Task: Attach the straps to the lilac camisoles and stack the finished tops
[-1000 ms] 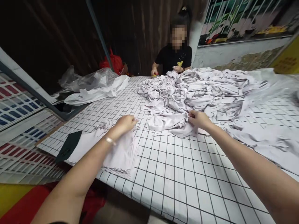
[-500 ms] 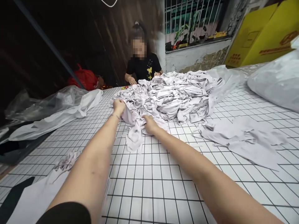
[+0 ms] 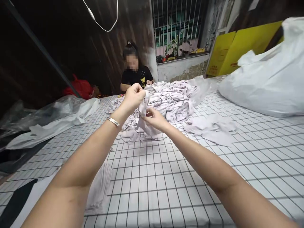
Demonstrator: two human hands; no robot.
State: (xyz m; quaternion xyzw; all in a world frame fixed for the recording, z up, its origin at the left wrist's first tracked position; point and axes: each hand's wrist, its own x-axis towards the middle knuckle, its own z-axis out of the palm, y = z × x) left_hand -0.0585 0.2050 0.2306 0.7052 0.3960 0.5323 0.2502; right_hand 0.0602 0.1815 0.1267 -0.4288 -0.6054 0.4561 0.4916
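Between my hands hangs a pale lilac-grey piece of fabric, raised above the table. My left hand, with a silver bangle at the wrist, pinches its upper end. Lower down, my right hand holds the same piece between thumb and fingers. Behind it spreads a big crumpled heap of like fabric pieces. A few loose pieces lie flat to the right of the heap. Under my left forearm, partly hidden, sits a neat stack of folded fabric.
The table has a white cloth with black grid lines. Across it sits a person in a black shirt. A large white plastic bag bulges at right, before a yellow carton. Clear plastic sheeting lies along the left edge.
My left hand has lifted a fabric piece up from the heap's front edge and moved right, closer to my right hand. The camera view has shifted rightward.
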